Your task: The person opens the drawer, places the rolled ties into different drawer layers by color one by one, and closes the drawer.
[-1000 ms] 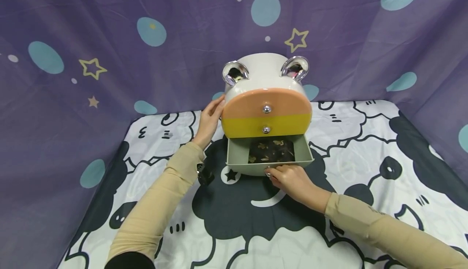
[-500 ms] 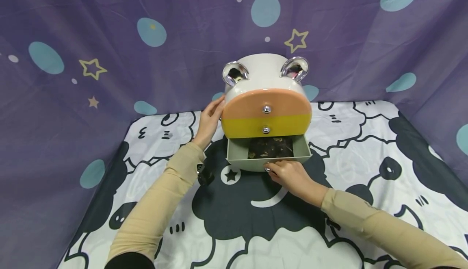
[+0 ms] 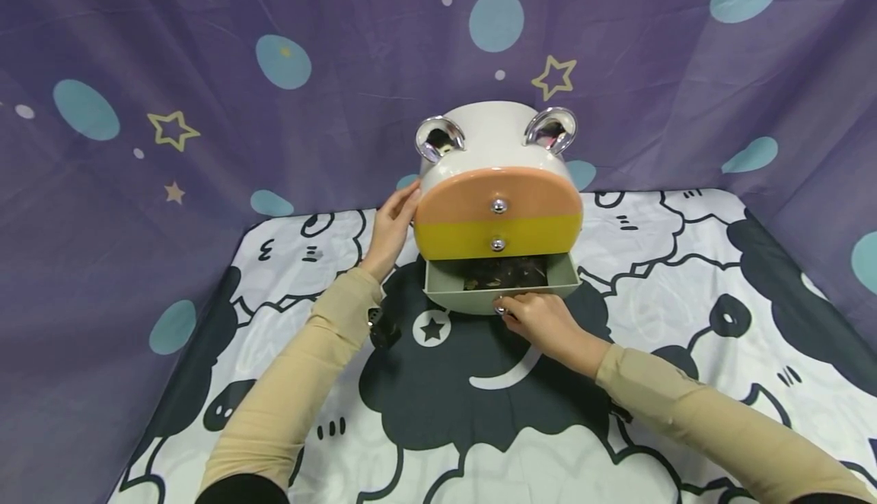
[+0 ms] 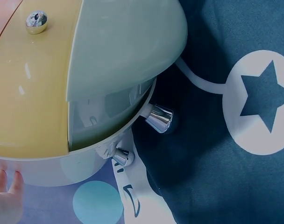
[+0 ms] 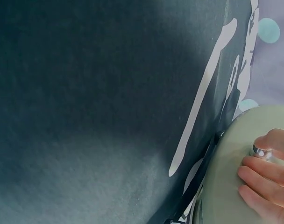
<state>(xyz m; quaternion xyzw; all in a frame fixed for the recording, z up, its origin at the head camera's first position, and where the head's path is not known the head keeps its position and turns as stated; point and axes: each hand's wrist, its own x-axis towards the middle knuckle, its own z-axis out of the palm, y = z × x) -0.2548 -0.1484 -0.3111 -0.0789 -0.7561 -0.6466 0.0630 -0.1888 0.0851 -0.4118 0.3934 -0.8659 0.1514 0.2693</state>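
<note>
A small rounded drawer cabinet (image 3: 496,127) with a white shell stands at the back of the cloth. Its orange drawer (image 3: 534,192) and yellow drawer (image 3: 452,239) are closed. The green bottom drawer (image 3: 455,302) is pulled partway out, and a dark patterned item (image 3: 507,272) lies inside it. My right hand (image 3: 548,325) pinches the drawer's silver knob (image 5: 261,152) between thumb and fingers. With fingers straight, my left hand (image 3: 390,226) rests against the cabinet's left side; its fingertips (image 4: 16,179) show at the shell in the left wrist view.
Two shiny chrome rings (image 3: 550,129) stick up from the cabinet top. Small chrome feet (image 4: 159,118) jut from its underside. A cartoon-print cloth (image 3: 521,458) covers the table, and a purple curtain (image 3: 356,47) hangs close behind the cabinet.
My right hand has moved toward the cabinet with the knob, and the green drawer has slid inward, covering more of the dark item. The left hand has stayed in place.
</note>
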